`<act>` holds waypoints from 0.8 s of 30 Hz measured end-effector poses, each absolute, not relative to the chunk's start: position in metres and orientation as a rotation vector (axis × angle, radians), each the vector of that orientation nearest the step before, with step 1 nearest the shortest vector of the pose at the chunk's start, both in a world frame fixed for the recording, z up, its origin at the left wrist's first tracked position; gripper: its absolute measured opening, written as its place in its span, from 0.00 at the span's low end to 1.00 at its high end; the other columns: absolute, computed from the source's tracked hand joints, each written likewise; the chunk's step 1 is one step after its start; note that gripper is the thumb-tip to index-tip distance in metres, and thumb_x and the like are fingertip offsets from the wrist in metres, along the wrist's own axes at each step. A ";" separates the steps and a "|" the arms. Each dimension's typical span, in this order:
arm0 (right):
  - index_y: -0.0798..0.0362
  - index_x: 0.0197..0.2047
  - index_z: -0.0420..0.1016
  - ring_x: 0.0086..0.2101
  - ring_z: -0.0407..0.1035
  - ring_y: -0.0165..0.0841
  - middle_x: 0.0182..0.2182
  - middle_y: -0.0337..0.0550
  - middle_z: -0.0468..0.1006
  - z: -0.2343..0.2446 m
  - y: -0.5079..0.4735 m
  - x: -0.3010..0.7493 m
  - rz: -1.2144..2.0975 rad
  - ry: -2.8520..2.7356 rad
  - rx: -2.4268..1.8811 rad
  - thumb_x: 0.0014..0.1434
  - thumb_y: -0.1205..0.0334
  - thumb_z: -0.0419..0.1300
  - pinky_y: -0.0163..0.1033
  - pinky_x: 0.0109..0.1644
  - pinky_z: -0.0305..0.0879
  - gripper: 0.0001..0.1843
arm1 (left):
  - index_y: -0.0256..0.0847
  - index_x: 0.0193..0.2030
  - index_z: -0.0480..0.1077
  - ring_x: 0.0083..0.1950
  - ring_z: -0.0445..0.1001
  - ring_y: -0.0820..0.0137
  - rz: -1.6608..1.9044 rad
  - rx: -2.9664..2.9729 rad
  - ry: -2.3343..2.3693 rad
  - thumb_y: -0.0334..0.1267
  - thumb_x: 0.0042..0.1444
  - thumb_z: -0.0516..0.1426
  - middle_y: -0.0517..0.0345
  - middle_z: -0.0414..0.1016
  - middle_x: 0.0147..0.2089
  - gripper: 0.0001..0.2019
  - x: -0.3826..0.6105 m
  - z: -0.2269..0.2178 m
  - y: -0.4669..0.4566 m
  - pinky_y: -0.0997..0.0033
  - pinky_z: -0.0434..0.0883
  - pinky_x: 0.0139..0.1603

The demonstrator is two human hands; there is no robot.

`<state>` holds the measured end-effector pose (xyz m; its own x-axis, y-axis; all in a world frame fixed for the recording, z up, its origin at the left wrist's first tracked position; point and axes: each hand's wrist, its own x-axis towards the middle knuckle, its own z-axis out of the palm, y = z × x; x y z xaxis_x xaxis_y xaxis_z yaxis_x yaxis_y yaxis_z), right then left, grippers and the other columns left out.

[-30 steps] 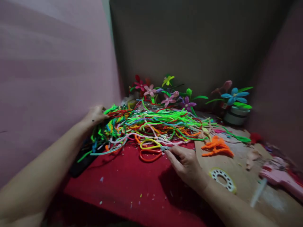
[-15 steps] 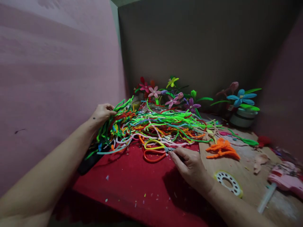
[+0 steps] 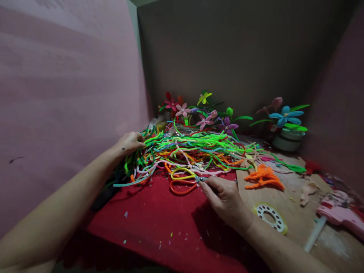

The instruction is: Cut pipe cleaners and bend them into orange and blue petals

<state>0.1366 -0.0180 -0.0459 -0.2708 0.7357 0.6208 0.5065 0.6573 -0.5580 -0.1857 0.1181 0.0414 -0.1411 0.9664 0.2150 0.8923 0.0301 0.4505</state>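
A big heap of coloured pipe cleaners (image 3: pixel 187 149) lies on a red cloth (image 3: pixel 159 216). My left hand (image 3: pixel 130 142) reaches into the heap's left end, fingers curled among green strands. My right hand (image 3: pixel 224 199) rests on the cloth in front of the heap, fingertips pinching the blades of a pair of scissors (image 3: pixel 184 181) with yellow and orange handles. An orange pipe-cleaner shape (image 3: pixel 263 177) lies on a cardboard sheet (image 3: pixel 292 212) just right of that hand.
Finished pipe-cleaner flowers (image 3: pixel 199 112) stand at the back, and a blue flower in a white pot (image 3: pixel 287 129) sits at the back right. A white perforated ring (image 3: pixel 270 217) and a pink glue gun (image 3: pixel 338 216) lie on the cardboard. Pink walls close in left and right.
My left hand has slid right and deeper into the pipe-cleaner heap, lifting then lowering green strands. My right hand has stayed at the scissors.
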 end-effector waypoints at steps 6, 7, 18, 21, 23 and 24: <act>0.54 0.20 0.63 0.20 0.55 0.25 0.17 0.36 0.61 -0.046 -0.018 0.136 0.298 -1.952 -0.974 0.60 0.64 0.52 0.33 0.26 0.50 0.16 | 0.43 0.26 0.74 0.31 0.71 0.65 0.832 1.999 2.038 0.40 0.35 0.59 0.60 0.73 0.24 0.09 -0.172 0.043 0.107 0.71 0.65 0.31; 0.54 0.21 0.64 0.20 0.55 0.25 0.17 0.36 0.62 -0.046 -0.018 0.136 0.304 -1.949 -0.975 0.60 0.64 0.52 0.33 0.27 0.50 0.16 | 0.42 0.28 0.74 0.31 0.72 0.66 0.846 1.994 2.003 0.40 0.36 0.58 0.60 0.74 0.26 0.10 -0.169 0.045 0.104 0.71 0.66 0.31; 0.55 0.21 0.65 0.20 0.56 0.25 0.17 0.35 0.61 -0.047 -0.018 0.135 0.314 -1.952 -0.995 0.60 0.62 0.52 0.33 0.26 0.50 0.16 | 0.40 0.33 0.74 0.31 0.73 0.65 0.843 2.010 2.000 0.40 0.41 0.56 0.57 0.75 0.27 0.11 -0.168 0.040 0.101 0.70 0.67 0.32; 0.55 0.21 0.65 0.20 0.55 0.25 0.17 0.35 0.61 -0.048 -0.017 0.136 0.313 -1.951 -0.992 0.60 0.62 0.52 0.33 0.26 0.50 0.16 | 0.42 0.28 0.74 0.36 0.72 0.63 0.774 2.118 2.040 0.43 0.38 0.60 0.56 0.76 0.31 0.10 -0.170 0.039 0.103 0.69 0.65 0.34; 0.55 0.21 0.65 0.20 0.56 0.25 0.17 0.36 0.61 -0.049 -0.018 0.136 0.321 -1.947 -0.992 0.60 0.62 0.52 0.33 0.26 0.50 0.15 | 0.44 0.27 0.74 0.35 0.71 0.62 0.712 2.164 2.051 0.44 0.35 0.62 0.57 0.75 0.29 0.10 -0.169 0.037 0.104 0.70 0.63 0.33; 0.55 0.21 0.66 0.20 0.56 0.25 0.17 0.36 0.61 -0.049 -0.018 0.136 0.330 -1.947 -0.990 0.60 0.62 0.52 0.33 0.26 0.51 0.15 | 0.44 0.26 0.74 0.34 0.71 0.63 0.682 2.177 2.053 0.43 0.33 0.63 0.58 0.75 0.28 0.10 -0.168 0.035 0.104 0.70 0.63 0.32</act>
<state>0.1363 -0.0178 -0.0489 -0.2748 0.7502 0.6014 0.5105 0.6438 -0.5699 -0.1680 0.1040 0.0345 0.0077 0.9639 0.2661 0.9316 -0.1036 0.3483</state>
